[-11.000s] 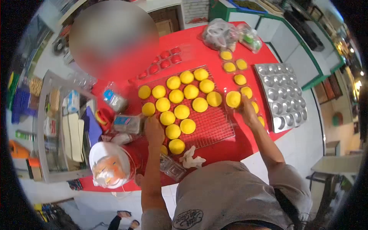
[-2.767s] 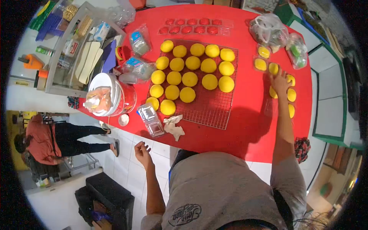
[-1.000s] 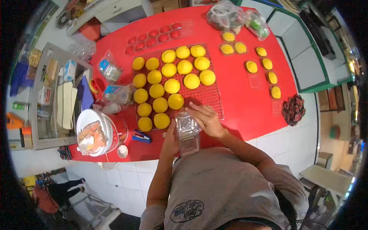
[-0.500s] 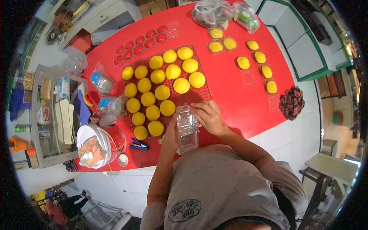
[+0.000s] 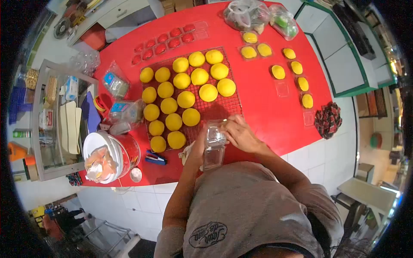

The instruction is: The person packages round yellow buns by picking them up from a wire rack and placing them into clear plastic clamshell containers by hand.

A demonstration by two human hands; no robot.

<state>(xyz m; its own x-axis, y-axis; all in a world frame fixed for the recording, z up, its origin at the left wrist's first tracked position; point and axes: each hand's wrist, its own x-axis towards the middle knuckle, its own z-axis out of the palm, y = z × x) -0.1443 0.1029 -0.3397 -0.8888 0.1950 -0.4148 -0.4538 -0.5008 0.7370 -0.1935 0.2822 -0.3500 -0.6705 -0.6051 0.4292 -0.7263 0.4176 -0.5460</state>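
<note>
A clear hinged plastic container (image 5: 214,158) is held upright near the table's front edge, in front of my shirt. My left hand (image 5: 198,147) grips its left side. At the upper right corner, the fingers of my right hand (image 5: 238,132) are pinched on the container. Just beyond my hands lies a wire rack (image 5: 226,105) bearing rows of round yellow cakes (image 5: 186,99). A crumpled white cloth (image 5: 187,154) is partly hidden behind my left wrist.
Red items in trays (image 5: 162,38) lie at the back; packed yellow cakes (image 5: 278,72) are at the right. Plastic bags (image 5: 245,16) sit behind them. A white bucket (image 5: 129,150), blue stapler (image 5: 155,158) and plaid cloth (image 5: 328,120) are also on the table. A person (image 5: 53,228) is lower left.
Both hands have come together at the front edge, around the clear container. Since half a second ago, the right hand has shifted slightly along its edge. The camera view has turned a little.
</note>
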